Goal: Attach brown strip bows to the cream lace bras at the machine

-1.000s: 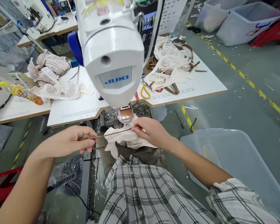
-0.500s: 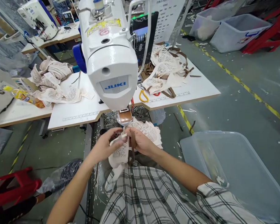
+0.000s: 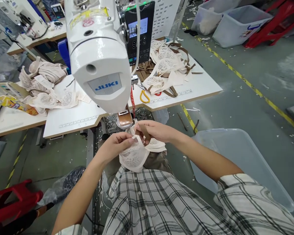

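Between my hands hangs a cream lace bra piece [image 3: 133, 157], its cup facing me in front of my lap. My left hand [image 3: 116, 146] pinches its upper edge between thumb and fingers. My right hand [image 3: 155, 131] is closed on a brown fabric strap [image 3: 145, 131], close beside the left fingertips at the top of the lace. Just beyond stands the white sewing machine [image 3: 100, 62], with its brown-topped sewing arm [image 3: 124, 120] right behind my fingers. More cream lace fabric [image 3: 156, 145] lies below my right wrist.
A heap of cream bras with brown straps [image 3: 169, 67] covers the right table wing, beside yellow-handled scissors [image 3: 144, 96]. Another bra pile [image 3: 51, 88] and a yellow bottle [image 3: 16, 104] are on the left. A translucent plastic bin [image 3: 235, 156] stands on the floor at right.
My right hand has drawn the brown strap up and to the right, and it no longer hangs down the lace. The cup has turned to face me more. The view has shifted right.
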### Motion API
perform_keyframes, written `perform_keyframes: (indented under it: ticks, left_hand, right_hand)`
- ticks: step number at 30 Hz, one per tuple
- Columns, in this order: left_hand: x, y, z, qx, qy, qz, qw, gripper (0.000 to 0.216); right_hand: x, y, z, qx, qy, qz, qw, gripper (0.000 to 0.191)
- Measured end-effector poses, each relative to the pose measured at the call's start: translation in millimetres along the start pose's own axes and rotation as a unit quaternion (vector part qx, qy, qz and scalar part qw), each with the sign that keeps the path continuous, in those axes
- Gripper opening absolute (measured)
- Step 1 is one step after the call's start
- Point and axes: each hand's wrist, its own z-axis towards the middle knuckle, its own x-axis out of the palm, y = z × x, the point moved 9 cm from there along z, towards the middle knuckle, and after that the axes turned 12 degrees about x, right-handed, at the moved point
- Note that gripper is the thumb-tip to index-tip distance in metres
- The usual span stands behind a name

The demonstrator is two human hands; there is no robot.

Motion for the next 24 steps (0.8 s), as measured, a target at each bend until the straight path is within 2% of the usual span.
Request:
perform_keyframes:
  ticks: [3,4,5,6,8,9,10,11,13,15,17,20,24]
  left_hand:
    - [7.4,0.7,8.0,0.023,-0.034,-0.017,0.999,0.033]
    - [7.1,0.8,8.3,0.033,-0.051,-0.014,0.998,0.032]
    - [5.8,1.0,7.4,0.041,-0.070,-0.007,0.997,0.032]
    - [4.1,1.2,5.5,0.045,-0.090,0.001,0.995,0.031]
    - [1.7,1.0,0.8,0.048,-0.119,0.019,0.992,0.031]
    - [1.3,0.2,-1.5,0.049,-0.130,0.028,0.990,0.031]
    - [1.3,-1.4,-3.4,0.051,-0.139,0.040,0.988,0.031]
    - [1.7,-3.5,-4.8,0.054,-0.146,0.054,0.986,0.031]
    - [3.0,-9.4,-6.6,0.067,-0.159,0.088,0.981,0.030]
    - [4.9,-16.2,-7.5,0.088,-0.169,0.136,0.972,0.029]
    - [6.9,-23.4,-8.7,0.117,-0.178,0.204,0.955,0.028]
    - [12.4,-30.3,-11.0,0.152,-0.180,0.330,0.914,0.027]
    - [22.3,-31.1,-11.9,0.175,-0.166,0.463,0.853,0.027]
  right_hand:
    - [-21.3,1.7,-0.4,-0.006,-0.003,-0.031,0.999,0.031]
    - [-31.7,3.8,-2.3,-0.027,-0.025,-0.033,0.999,0.031]
    - [-44.5,7.5,-6.8,-0.062,-0.071,-0.034,0.995,0.031]
    - [-58.7,12.3,-15.7,-0.107,-0.145,-0.036,0.983,0.029]
    - [-74.9,21.3,-46.8,-0.205,-0.315,-0.071,0.924,0.018]
    - [-69.9,25.9,-63.8,-0.250,-0.375,-0.115,0.885,0.011]
    - [-55.7,30.7,-76.8,-0.292,-0.404,-0.177,0.849,0.006]
    - [-35.6,34.5,-84.2,-0.324,-0.404,-0.247,0.819,0.001]
    - [3.7,36.6,-86.3,-0.355,-0.372,-0.368,0.775,0.006]
    - [22.8,35.3,-79.2,-0.341,-0.365,-0.430,0.752,0.013]
    - [25.2,33.3,-68.5,-0.308,-0.373,-0.454,0.749,0.018]
    - [22.1,30.6,-58.7,-0.284,-0.382,-0.473,0.742,0.021]
    - [24.4,28.8,-58.6,-0.279,-0.398,-0.513,0.708,0.024]
